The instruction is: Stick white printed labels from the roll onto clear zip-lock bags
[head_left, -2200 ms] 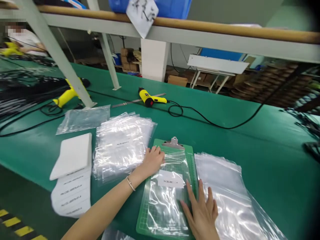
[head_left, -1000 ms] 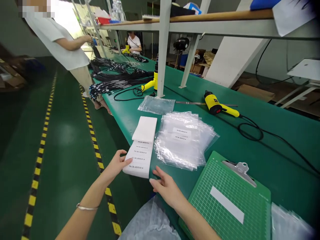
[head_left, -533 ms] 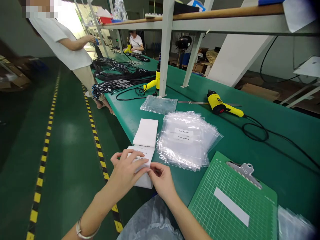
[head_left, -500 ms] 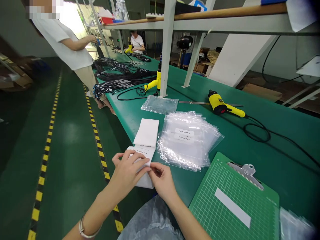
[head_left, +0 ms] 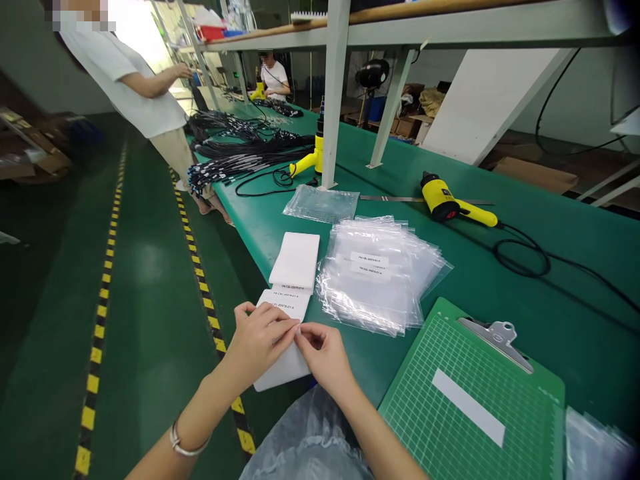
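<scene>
The thin paper label strip point(head_left: 283, 305) looks light and bendy, and is pinched at its edge by the left hand point(head_left: 259, 345) and right hand point(head_left: 324, 360).

From where I'm standing, the person is wearing a thin, silver-coloured metal bangle point(head_left: 184, 448) hanging loosely around the left wrist, just behind the left hand point(head_left: 257, 343), while the right hand point(head_left: 325, 360) and the slender right forearm point(head_left: 365, 427) are showing bare.
</scene>
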The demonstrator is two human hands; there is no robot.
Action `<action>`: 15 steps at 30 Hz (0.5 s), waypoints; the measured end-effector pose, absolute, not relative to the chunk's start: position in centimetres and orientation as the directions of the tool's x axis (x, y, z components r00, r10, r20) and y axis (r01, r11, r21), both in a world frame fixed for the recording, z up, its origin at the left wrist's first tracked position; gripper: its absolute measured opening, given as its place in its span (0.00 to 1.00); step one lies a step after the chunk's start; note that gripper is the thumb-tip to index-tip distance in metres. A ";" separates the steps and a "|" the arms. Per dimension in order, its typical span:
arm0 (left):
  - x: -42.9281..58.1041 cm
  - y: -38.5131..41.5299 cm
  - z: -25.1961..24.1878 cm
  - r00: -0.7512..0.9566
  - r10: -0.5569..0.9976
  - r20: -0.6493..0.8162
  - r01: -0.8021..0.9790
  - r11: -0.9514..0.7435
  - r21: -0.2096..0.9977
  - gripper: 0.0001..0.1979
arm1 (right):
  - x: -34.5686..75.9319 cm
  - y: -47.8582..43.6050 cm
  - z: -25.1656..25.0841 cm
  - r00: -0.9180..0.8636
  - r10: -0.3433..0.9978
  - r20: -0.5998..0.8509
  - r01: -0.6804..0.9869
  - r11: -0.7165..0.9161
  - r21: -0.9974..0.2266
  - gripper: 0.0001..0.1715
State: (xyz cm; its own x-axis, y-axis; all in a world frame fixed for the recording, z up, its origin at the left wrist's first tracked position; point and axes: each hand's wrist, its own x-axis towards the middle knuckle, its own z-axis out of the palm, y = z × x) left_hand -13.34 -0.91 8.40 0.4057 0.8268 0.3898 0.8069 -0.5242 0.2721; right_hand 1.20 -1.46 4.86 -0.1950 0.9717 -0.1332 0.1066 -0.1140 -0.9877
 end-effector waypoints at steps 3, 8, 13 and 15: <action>-13.5 -0.7 8.6 0.549 0.740 0.389 0.760 -0.636 0.138 0.10 | 1.4 -1.4 4.8 -0.202 0.968 -0.145 0.105 -0.126 -0.986 0.14; -13.9 0.1 8.8 0.686 0.647 0.332 0.686 -0.728 0.000 0.10 | 1.6 -1.6 4.8 -0.207 0.965 -0.163 0.127 -0.139 -0.982 0.12; -13.4 0.1 8.2 0.578 0.725 0.374 0.712 -0.672 0.204 0.10 | 1.5 -1.5 4.9 -0.182 0.968 -0.174 0.120 -0.154 -0.981 0.12; -13.0 0.0 7.8 0.370 0.868 0.333 0.699 -0.496 0.516 0.08 | 1.5 -1.5 5.0 -0.167 0.970 -0.178 0.113 -0.160 -0.981 0.11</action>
State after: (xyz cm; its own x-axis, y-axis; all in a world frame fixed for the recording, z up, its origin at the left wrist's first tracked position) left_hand -13.03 0.02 7.75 0.3697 0.8676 0.3327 0.6987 -0.4956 0.5159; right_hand 1.49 -1.52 4.96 -0.1674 0.9697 -0.1779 0.1130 -0.1604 -0.9806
